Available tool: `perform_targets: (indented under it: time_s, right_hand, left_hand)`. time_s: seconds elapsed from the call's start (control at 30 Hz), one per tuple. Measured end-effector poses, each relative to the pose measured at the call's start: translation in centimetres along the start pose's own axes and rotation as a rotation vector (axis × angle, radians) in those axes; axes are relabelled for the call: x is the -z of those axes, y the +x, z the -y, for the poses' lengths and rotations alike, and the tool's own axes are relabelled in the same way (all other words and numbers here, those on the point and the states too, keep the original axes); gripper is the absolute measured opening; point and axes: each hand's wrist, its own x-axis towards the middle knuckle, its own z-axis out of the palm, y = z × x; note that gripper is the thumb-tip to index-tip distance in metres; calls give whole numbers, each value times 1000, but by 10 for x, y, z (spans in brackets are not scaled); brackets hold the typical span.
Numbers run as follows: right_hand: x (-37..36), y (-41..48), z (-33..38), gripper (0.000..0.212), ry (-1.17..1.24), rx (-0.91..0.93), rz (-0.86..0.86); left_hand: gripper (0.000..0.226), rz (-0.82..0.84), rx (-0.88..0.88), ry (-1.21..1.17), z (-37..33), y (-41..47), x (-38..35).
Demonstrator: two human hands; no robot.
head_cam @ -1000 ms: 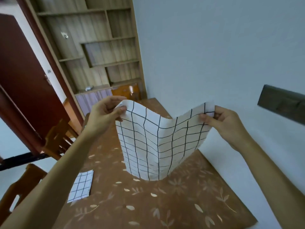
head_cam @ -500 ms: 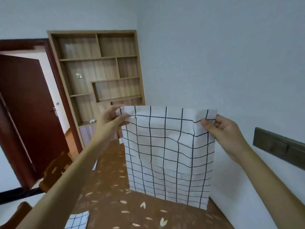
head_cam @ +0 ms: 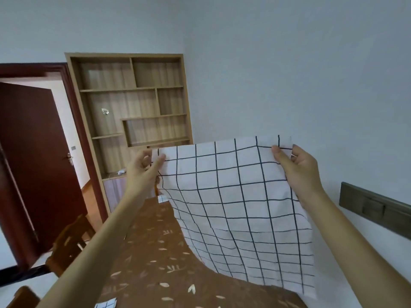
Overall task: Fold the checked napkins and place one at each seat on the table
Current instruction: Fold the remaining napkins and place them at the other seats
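The checked napkin [head_cam: 235,207] hangs spread open in the air above the table [head_cam: 155,258], its top edge stretched almost level between the two hands and its body falling away below them. The left hand [head_cam: 142,172] pinches the top left corner between thumb and fingers; the right hand [head_cam: 298,172] pinches the top right corner the same way, slightly higher. The long free edge therefore lies straight below both grips, and neither hand is nearer to it than the other, so the fold likely turns on bringing the corners together or laying the cloth down flat. The lower hem curls toward the camera, and whether it touches the tabletop cannot be made out. Past the left hand, a small piece of checked cloth [head_cam: 162,198] shows at the far end of the table. Another napkin [head_cam: 106,304] is cut off by the bottom edge. A chair [head_cam: 69,243] stands below the left forearm.
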Motion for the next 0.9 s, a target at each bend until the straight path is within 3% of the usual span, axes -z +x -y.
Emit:
perform_targets:
  time_s: [0.13, 0.27, 0.4, 0.5, 0.63, 0.77, 0.9]
  right_hand:
    - [1, 7, -5, 10, -11, 21, -110]
    - [7, 14, -12, 16, -31, -9, -209]
    - [14, 19, -25, 19, -16, -81, -266]
    - [21, 22, -37, 30, -25, -191, -270]
    - [30, 16, -49, 76, -207, -401, -105]
    - [42, -8, -78, 117, -422, -642, 124]
    - [45, -39, -104, 116, -342, -749, 295]
  left_hand:
    - [78, 257, 325, 36, 34, -28, 1]
    - [76, 576, 587, -62, 66, -68, -1]
    - [63, 758, 595, -22, 79, -97, -16]
    - [56, 640, 564, -30, 84, -101, -24]
    - [59, 399, 509, -96, 84, -89, -27]
    - [28, 176, 377, -107, 81, -83, -27]
    - [15, 108, 339, -84, 87, -78, -23]
